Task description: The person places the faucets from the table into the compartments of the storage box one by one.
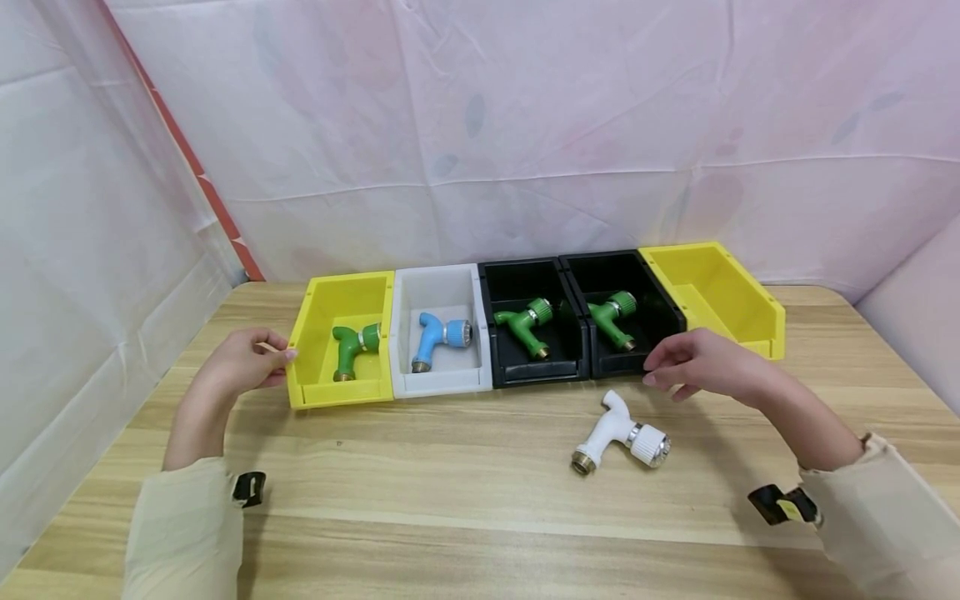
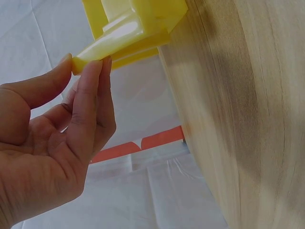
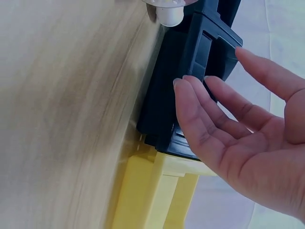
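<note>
My left hand pinches the side rim of the left yellow bin between thumb and fingertips, and the left wrist view shows this hold at the bin's edge. In that bin lies a green tap. My right hand is at the front right corner of the right black bin. Its fingers are loosely bent, the thumb apart, with nothing between them in the right wrist view. Below and left of this hand, a white tap with a brass thread lies on the table.
Between the hands the bins stand in a row. A white bin has a blue tap; the left black bin and the right one each have a green tap. Another yellow bin ends the row at right. Cloth hangs behind the wooden table.
</note>
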`<state>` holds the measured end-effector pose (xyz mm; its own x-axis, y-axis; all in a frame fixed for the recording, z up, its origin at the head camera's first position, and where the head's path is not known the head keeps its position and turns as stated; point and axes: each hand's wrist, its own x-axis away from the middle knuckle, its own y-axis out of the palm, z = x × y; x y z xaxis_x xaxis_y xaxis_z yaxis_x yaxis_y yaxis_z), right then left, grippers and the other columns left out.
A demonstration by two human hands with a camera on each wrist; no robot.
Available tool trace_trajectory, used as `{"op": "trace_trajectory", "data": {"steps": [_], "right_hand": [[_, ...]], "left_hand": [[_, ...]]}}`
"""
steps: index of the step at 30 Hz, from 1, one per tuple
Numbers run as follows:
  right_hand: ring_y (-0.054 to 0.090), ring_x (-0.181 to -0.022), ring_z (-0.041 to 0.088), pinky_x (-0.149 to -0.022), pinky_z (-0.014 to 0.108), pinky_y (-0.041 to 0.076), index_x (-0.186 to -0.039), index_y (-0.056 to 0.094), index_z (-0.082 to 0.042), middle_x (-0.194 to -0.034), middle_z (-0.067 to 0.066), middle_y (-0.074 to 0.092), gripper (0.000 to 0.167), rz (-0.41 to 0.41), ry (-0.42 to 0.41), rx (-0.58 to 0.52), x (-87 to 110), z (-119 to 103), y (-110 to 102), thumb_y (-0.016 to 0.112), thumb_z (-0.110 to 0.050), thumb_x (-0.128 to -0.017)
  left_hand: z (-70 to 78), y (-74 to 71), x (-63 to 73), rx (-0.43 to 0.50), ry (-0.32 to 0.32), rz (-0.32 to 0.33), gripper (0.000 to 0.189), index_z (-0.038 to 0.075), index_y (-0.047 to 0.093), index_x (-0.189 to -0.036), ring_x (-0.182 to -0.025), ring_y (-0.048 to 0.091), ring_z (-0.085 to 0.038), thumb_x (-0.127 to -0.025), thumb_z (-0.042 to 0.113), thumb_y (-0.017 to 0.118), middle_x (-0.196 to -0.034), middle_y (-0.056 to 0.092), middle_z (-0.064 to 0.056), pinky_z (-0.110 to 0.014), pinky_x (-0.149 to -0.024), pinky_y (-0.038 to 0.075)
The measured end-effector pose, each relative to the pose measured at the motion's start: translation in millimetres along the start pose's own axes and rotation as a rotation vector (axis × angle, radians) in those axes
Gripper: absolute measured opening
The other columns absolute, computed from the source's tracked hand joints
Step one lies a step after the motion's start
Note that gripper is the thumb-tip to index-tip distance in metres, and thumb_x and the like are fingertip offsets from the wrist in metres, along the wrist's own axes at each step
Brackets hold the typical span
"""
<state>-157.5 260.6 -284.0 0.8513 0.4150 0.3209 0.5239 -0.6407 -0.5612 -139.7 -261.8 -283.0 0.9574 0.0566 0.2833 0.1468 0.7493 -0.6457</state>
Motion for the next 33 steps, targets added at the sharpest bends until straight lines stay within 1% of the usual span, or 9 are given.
{"op": "trace_trajectory", "data": {"steps": [7, 11, 15, 22, 25, 33], "right_hand": [[0.06, -0.078, 0.023, -0.067, 0.035, 0.054, -0.105, 0.055, 0.012, -0.09, 0.013, 0.063, 0.034, -0.069, -0.014, -0.012, 4.3, 7, 3, 0.065, -0.014, -0.084], [0.059, -0.076, 0.022, -0.067, 0.035, 0.054, -0.103, 0.055, 0.01, -0.088, 0.013, 0.062, 0.035, -0.089, -0.015, -0.007, 6.4, 10, 5, 0.066, -0.016, -0.083], [0.058, -0.076, 0.02, -0.067, 0.035, 0.053, -0.102, 0.057, 0.008, -0.089, 0.011, 0.061, 0.033, -0.113, -0.021, -0.014, 8.4, 13, 9, 0.067, -0.016, -0.083], [0.054, -0.064, 0.016, -0.057, 0.029, 0.05, -0.096, 0.059, 0.006, -0.082, 0.013, 0.06, 0.028, -0.163, -0.06, -0.019, 10.9, 20, 14, 0.068, -0.016, -0.081], [0.052, -0.062, 0.015, -0.054, 0.027, 0.048, -0.096, 0.059, 0.006, -0.079, 0.012, 0.06, 0.028, -0.18, -0.07, -0.035, 12.0, 22, 16, 0.068, -0.015, -0.081], [0.059, -0.071, 0.016, -0.06, 0.033, 0.054, -0.098, 0.058, 0.008, -0.083, 0.012, 0.062, 0.031, -0.211, -0.066, -0.075, 12.4, 23, 23, 0.071, -0.012, -0.079]], "left_hand": [[-0.4, 0.7, -0.4, 0.003, -0.003, -0.002, 0.028, -0.011, 0.046, -0.107, -0.07, 0.059, -0.015, -0.092, 0.011, 0.053, -0.088, 0.053, -0.015, -0.029, -0.068, 0.054], [-0.5, 0.5, -0.9, 0.001, -0.006, 0.001, 0.028, -0.011, 0.046, -0.107, -0.071, 0.059, -0.016, -0.092, 0.011, 0.053, -0.088, 0.053, -0.015, -0.03, -0.069, 0.054], [-0.5, 0.9, -1.6, 0.007, -0.008, 0.004, 0.028, -0.011, 0.046, -0.107, -0.071, 0.059, -0.016, -0.092, 0.011, 0.054, -0.087, 0.053, -0.015, -0.029, -0.069, 0.054], [-1.6, 1.6, -1.7, 0.014, -0.005, 0.0, 0.027, -0.011, 0.046, -0.106, -0.069, 0.058, -0.015, -0.092, 0.011, 0.055, -0.086, 0.053, -0.015, -0.028, -0.066, 0.054], [-1.5, 1.3, -1.5, 0.011, -0.002, 0.002, 0.027, -0.011, 0.047, -0.106, -0.07, 0.058, -0.016, -0.092, 0.011, 0.054, -0.086, 0.053, -0.015, -0.028, -0.067, 0.054], [-0.9, 0.6, -0.7, 0.004, -0.002, 0.005, 0.028, -0.011, 0.047, -0.107, -0.071, 0.058, -0.017, -0.092, 0.011, 0.054, -0.087, 0.053, -0.015, -0.029, -0.068, 0.054]]}}
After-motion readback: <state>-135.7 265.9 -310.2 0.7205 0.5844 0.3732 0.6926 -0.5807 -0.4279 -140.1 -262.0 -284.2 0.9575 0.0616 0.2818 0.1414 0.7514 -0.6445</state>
